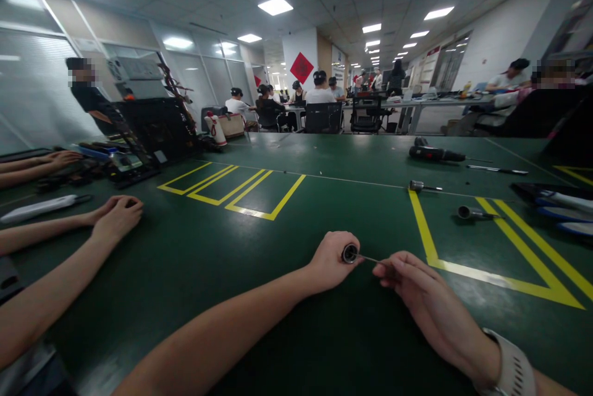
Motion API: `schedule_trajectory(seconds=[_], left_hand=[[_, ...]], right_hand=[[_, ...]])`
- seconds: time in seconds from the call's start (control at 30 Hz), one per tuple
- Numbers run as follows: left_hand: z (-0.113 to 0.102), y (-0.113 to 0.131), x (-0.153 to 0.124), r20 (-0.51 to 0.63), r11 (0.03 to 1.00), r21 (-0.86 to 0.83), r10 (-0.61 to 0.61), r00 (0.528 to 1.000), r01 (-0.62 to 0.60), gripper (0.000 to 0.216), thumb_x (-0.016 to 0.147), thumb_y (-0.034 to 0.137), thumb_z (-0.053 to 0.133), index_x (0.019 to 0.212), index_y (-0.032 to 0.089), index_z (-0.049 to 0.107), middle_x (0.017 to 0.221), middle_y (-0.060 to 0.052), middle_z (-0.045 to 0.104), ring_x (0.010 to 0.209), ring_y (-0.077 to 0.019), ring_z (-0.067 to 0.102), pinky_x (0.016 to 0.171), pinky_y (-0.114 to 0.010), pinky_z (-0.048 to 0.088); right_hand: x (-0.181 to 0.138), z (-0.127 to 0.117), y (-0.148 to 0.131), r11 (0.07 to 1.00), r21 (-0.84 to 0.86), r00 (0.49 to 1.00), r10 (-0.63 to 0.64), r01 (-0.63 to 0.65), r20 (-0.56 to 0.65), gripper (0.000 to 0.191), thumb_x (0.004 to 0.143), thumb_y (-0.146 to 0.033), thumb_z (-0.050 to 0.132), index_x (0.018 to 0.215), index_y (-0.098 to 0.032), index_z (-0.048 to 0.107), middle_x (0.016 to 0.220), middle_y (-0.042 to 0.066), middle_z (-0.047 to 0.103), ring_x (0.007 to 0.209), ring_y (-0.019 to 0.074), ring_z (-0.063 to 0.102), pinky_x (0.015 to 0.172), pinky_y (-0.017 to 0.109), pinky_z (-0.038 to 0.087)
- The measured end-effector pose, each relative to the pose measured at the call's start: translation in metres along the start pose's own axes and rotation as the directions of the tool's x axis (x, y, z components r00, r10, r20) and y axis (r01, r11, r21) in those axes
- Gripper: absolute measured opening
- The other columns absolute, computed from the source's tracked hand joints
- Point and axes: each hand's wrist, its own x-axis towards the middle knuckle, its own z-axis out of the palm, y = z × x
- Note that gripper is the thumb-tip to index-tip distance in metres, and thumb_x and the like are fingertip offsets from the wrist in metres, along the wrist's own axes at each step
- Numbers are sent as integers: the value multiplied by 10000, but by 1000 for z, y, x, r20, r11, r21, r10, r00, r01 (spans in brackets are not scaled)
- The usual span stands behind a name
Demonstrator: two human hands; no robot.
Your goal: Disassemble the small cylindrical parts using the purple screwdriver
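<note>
My left hand point(334, 260) is closed around a round metal socket point(349, 253), its dark open end facing up and toward me. A thin rod point(369, 259) runs from the socket's mouth to the pinched fingers of my right hand point(410, 278). Whether the rod's tip is inside the socket or only at its rim, I cannot tell. Beyond my right hand, two similar metal sockets with shafts lie on the green table, one point(418, 186) at a yellow tape corner and the other point(469, 213) nearer.
A power drill point(435, 152) and a pen-like tool point(496, 170) lie at the back right. Blue-and-white items point(567, 210) sit at the right edge. Yellow tape point(250, 213) marks the table. At left are a co-worker's clasped hands point(118, 214) and a white handheld tool point(39, 208).
</note>
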Motion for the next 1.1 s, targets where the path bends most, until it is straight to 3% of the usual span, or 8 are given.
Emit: schedule_trajectory(seconds=[0.13,0.27,0.63,0.8,0.93,1.1], left_hand=[[2,0,0,-14,998,58,-13,1000,14,75,769,213,616,749,174,556,788,2,606,750,-148,545,772,-293,399],[4,0,-1,-21,995,96,31,999,-29,54,783,207,602,762,176,562,784,-2,615,752,-150,549,785,-298,395],[0,1,0,8,998,-61,36,999,-35,157,739,222,648,673,166,517,690,26,544,653,-119,509,687,-253,399],[2,0,0,-25,1000,-11,23,999,-23,113,752,204,636,704,169,540,720,23,566,690,-126,525,714,-261,400],[3,-2,-1,-13,999,46,11,1000,-10,71,764,194,617,735,173,556,739,15,584,722,-140,535,758,-288,395],[2,-2,-1,-17,999,-32,41,999,-41,116,748,208,627,695,164,534,706,19,558,678,-127,520,708,-266,402]], right_hand=[[-6,5,1,978,-188,994,-97,85,-53,231,788,-446,592,775,-222,644,816,43,662,856,237,576,783,379,432],[-12,7,4,931,-350,993,-118,104,-19,261,798,-476,575,797,-228,654,839,41,658,904,247,558,760,360,426],[-6,7,0,999,-45,1000,-6,7,3,190,789,-409,607,769,-226,655,822,32,670,839,214,575,762,360,431],[-9,8,2,981,-181,996,-74,63,-55,224,785,-449,605,782,-231,657,830,31,666,854,219,563,776,360,427],[-11,8,6,938,-338,996,-87,74,-24,247,797,-467,586,799,-230,658,853,38,663,883,236,557,763,361,421],[-10,8,5,965,-250,996,-86,80,-17,226,802,-439,588,783,-224,656,840,31,662,860,220,553,776,352,409]])
